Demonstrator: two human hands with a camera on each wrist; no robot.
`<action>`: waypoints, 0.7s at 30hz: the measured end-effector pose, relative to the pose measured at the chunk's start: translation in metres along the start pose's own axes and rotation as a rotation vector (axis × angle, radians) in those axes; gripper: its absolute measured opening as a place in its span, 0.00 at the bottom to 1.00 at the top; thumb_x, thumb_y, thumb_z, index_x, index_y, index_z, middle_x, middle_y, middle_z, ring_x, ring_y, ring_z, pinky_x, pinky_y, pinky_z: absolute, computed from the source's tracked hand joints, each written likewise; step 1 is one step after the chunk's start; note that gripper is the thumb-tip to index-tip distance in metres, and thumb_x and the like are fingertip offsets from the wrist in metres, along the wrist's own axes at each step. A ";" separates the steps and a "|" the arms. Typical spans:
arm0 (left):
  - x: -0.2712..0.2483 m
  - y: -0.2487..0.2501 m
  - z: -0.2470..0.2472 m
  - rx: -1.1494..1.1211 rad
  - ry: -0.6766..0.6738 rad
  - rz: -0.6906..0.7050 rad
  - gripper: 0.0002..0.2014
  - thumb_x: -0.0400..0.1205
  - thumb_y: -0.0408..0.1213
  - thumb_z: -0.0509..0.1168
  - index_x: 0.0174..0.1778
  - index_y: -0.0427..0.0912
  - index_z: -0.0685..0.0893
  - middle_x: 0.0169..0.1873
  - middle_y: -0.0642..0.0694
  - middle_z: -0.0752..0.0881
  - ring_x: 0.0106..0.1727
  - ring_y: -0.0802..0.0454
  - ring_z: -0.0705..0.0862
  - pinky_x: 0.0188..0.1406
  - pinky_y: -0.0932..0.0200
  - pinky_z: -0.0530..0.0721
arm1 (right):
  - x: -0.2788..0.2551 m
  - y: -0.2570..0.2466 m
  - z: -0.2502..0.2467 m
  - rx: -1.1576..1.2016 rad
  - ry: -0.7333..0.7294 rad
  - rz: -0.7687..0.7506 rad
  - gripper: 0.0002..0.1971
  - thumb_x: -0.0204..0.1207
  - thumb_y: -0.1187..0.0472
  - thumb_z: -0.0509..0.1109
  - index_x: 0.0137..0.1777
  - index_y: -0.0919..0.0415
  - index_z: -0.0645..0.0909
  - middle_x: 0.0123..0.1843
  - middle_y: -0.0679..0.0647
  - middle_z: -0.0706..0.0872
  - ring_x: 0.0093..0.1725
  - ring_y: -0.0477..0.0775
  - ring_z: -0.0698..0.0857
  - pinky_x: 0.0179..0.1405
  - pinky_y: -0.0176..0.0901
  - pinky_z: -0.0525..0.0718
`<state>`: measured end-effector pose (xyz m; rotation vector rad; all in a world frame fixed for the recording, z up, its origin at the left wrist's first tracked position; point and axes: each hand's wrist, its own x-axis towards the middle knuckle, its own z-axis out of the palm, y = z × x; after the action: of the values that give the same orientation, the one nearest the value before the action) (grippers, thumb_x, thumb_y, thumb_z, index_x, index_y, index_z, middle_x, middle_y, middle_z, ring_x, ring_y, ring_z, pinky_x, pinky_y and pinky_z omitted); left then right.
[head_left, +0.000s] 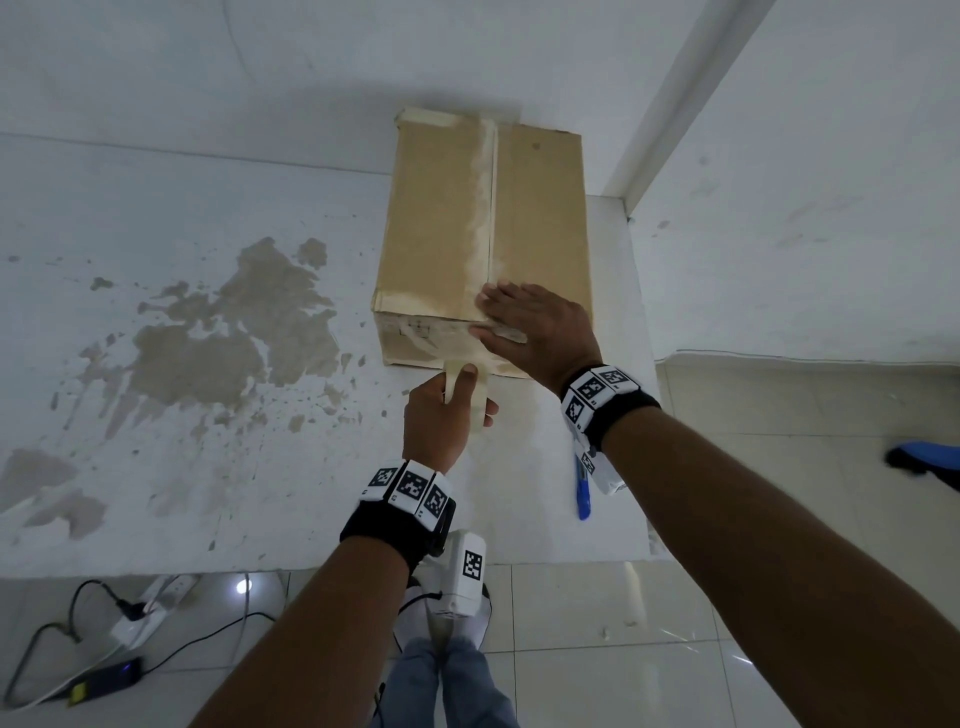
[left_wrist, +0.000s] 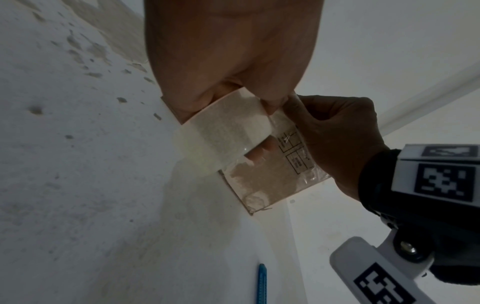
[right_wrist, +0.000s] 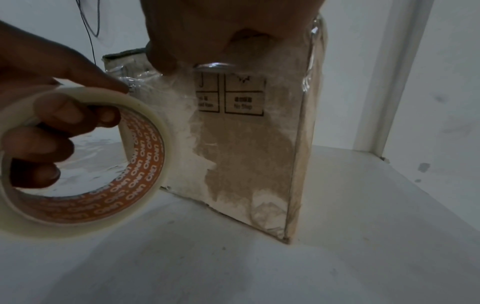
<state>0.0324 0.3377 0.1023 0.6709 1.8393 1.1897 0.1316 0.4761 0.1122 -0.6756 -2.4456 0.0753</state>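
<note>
- Progress: box is sitting on the table w/ flaps down. A strip is running along the top seam from far edge to near edge, so the top run looks done, I'd say.
- Strip is turning over the box's near top edge & going down its front face. Roll is hanging off it just in front of the box, low by the btm edge, tape not yet cut.
- Left to do, prob.: press the tail onto the front face, cut it free, rub it flat. Can't tell whether the other sides are taped.
- Cutter is lying on the table in front of the box, toward its right side, by the R wrist. No hand is touching it.
- R hand: lying palm down on the box top at the near edge, over the seam. Fingers are straight & flat, thumb is lying along the front edge and pinning the strip. It's holding nothing, just pressing.
- L hand: sitting in front of the box, lower than the R hand. It's gripping the roll, thumb on the outer face. The R-wrist view is showing its fingers curled through the orange core.
- Both forearms are reaching fwd toward the box, R one higher.
</note>
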 end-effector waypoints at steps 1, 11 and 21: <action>0.000 0.000 -0.001 0.002 0.000 0.000 0.21 0.88 0.47 0.58 0.36 0.44 0.89 0.25 0.52 0.91 0.27 0.61 0.88 0.43 0.58 0.86 | 0.000 0.000 0.001 0.007 -0.001 0.010 0.18 0.72 0.49 0.81 0.55 0.60 0.92 0.55 0.54 0.94 0.57 0.54 0.92 0.57 0.49 0.89; -0.001 -0.003 -0.003 -0.013 0.006 -0.012 0.21 0.89 0.48 0.58 0.34 0.46 0.88 0.26 0.50 0.92 0.29 0.58 0.90 0.42 0.59 0.85 | 0.004 -0.015 -0.001 0.055 0.043 0.206 0.18 0.67 0.43 0.80 0.49 0.55 0.93 0.53 0.48 0.94 0.58 0.49 0.91 0.61 0.47 0.87; 0.003 -0.002 -0.009 -0.013 -0.007 -0.002 0.20 0.88 0.48 0.58 0.33 0.50 0.87 0.27 0.49 0.92 0.31 0.52 0.91 0.45 0.53 0.88 | 0.005 -0.017 0.006 0.021 0.090 0.199 0.21 0.57 0.41 0.86 0.42 0.56 0.91 0.46 0.46 0.95 0.53 0.48 0.93 0.52 0.48 0.91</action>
<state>0.0230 0.3346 0.1015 0.6652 1.8244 1.1958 0.1169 0.4642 0.1139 -0.8915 -2.2825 0.1461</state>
